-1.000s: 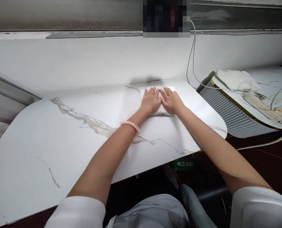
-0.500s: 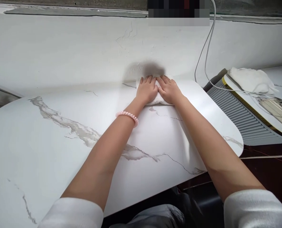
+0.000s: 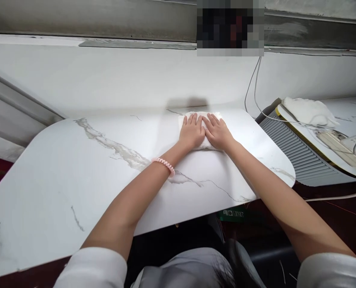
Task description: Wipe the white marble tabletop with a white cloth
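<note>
A folded white cloth (image 3: 207, 146) lies on the white marble-patterned tabletop (image 3: 106, 192), close to the back edge by the wall. My left hand (image 3: 193, 132) rests flat on its left half, with the fingers stretched toward the wall. Beside it, my right hand (image 3: 218, 134) presses flat on the right half, thumbs nearly meeting in the middle. Both palms cover most of the cloth. A pink coiled band (image 3: 164, 166) circles my left wrist.
Behind the tabletop rises a white wall (image 3: 121, 80), with thin cables (image 3: 255, 84) hanging down it. To the right stands a ribbed-sided counter (image 3: 301, 158) bearing another white cloth (image 3: 310, 112) and a beige power strip (image 3: 341, 150).
Both hands and the cloth under them have slid a little away from the wall, toward me. My view has tilted up, and more of the tabletop's left end shows.
</note>
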A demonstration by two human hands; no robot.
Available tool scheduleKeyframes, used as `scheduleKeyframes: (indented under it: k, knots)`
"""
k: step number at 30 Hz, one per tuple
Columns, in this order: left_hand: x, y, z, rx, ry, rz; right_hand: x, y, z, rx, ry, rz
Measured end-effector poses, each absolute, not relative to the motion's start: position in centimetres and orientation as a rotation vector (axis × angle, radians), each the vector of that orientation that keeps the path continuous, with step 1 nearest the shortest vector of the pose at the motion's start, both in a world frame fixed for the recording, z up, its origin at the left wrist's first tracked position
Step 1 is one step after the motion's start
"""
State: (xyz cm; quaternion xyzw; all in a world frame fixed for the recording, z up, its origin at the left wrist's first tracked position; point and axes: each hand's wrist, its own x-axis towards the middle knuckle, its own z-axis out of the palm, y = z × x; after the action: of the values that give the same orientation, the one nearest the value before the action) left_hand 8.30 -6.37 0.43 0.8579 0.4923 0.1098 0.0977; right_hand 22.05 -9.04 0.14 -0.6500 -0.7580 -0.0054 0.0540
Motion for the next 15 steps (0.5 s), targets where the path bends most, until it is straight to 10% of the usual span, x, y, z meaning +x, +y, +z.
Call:
scheduleKeyframes:
  k: [15]
  knots:
    - [-2.7, -23.1, 0.3, 2.615, 1.282, 0.331, 12.0, -27.2, -1.0, -1.86, -2.273, -0.094]
